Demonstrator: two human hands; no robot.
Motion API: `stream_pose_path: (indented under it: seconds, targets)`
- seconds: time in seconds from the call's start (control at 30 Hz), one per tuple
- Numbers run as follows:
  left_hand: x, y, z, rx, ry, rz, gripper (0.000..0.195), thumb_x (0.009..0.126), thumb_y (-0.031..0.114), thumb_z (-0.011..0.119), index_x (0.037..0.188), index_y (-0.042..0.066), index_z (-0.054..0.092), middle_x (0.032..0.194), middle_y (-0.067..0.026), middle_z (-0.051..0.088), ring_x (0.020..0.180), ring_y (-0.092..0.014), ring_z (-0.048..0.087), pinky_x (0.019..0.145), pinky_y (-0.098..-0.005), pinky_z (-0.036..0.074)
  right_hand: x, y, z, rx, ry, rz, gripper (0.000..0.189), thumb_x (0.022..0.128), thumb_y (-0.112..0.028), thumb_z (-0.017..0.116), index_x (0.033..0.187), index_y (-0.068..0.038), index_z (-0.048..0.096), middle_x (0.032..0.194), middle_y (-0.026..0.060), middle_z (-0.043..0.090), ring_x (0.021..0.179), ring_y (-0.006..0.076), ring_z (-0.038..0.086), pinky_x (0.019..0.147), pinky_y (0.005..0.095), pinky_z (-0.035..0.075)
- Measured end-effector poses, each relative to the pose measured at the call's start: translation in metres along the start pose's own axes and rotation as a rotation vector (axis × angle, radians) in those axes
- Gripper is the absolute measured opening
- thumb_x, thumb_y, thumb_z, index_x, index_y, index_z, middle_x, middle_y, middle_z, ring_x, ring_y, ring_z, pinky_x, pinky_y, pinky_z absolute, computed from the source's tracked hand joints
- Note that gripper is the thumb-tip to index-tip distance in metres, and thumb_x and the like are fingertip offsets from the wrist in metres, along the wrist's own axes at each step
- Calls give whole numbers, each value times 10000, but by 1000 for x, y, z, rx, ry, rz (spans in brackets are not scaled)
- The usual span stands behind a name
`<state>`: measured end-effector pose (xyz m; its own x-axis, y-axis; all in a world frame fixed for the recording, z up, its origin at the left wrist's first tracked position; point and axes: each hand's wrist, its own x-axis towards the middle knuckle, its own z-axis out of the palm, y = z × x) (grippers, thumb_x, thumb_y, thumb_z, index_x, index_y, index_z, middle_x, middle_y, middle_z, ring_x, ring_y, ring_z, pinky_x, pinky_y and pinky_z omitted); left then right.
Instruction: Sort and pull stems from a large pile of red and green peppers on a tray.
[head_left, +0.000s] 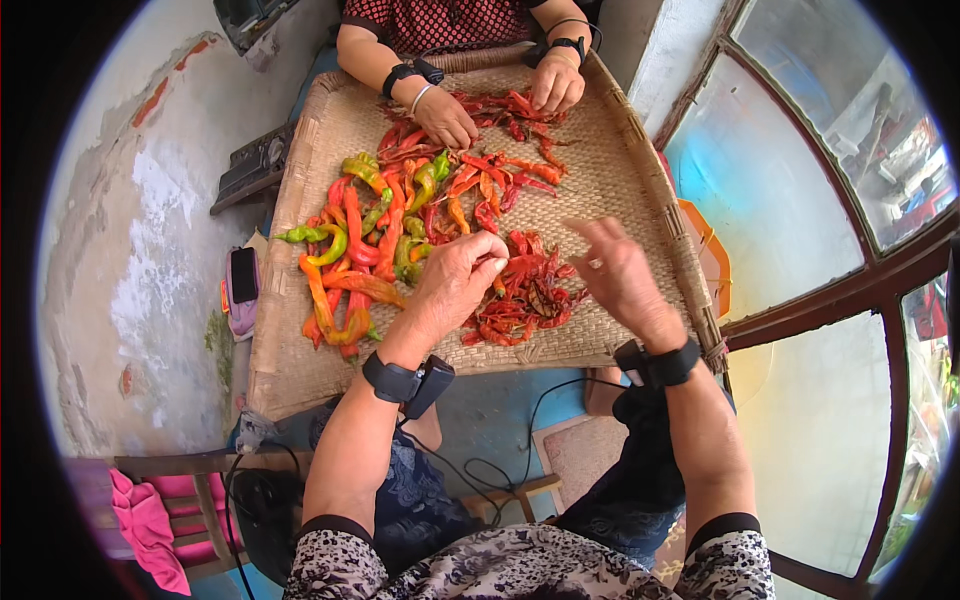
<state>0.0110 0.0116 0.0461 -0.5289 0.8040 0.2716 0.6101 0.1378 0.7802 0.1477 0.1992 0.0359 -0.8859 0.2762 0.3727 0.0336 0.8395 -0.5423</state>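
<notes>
A large woven tray (600, 172) with raised sides holds chili peppers in several heaps. My left hand (459, 279) is over the middle of the tray, thumb and forefinger pinched together; whether anything is between them is hidden. Close to its fingertips lies a heap of dried dark-red chilies (517, 300), some shrivelled and brownish. My right hand (621, 276), slightly blurred, hovers right of that heap with its fingers apart and nothing visible in them. Fresher red, orange and green peppers (360, 247) cover the left part. Behind them are looser orange-red chilies (480, 180).
Across the tray, a person's two hands (446, 120) touch more dried red chilies (495, 109). A phone (244, 274) lies on cloth at left. Windows (810, 390) border the right side, beside an orange object (705, 251). Black cables (502, 487) hang below the tray.
</notes>
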Motion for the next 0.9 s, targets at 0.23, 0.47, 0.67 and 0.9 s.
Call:
stream_pose_path:
  seconds: [0.23,0.47,0.67,0.9]
  targets:
    - [1,-1,5,1,6,84,91,846,40,626,918,3,586,803,-83,610,703,-172,582,655,-297,470,7,-22,34,-5,-83,-110,193,764,3,602,955,-29,602,840,140,561,804,342,603,667,423,510]
    - [-3,-9,-2,86,40,12,116,823,22,622,928,5,576,843,-100,621,736,-213,610,676,-316,481,11,-14,15,5,55,-6,88,817,-29,594,905,-29,600,834,163,585,758,370,602,665,442,500]
    - [-4,-9,-3,82,27,-7,101,826,32,602,921,1,591,817,-112,642,753,-236,629,694,-326,487,8,32,-32,-187,554,-7,70,833,-52,600,900,-34,609,833,168,613,759,358,602,663,437,486]
    - [-1,-8,0,76,55,-11,106,843,54,588,932,-3,590,820,-115,638,745,-226,626,701,-322,487,-34,89,-85,-578,540,483,153,889,-130,571,1013,-60,628,908,156,622,856,352,591,737,449,478]
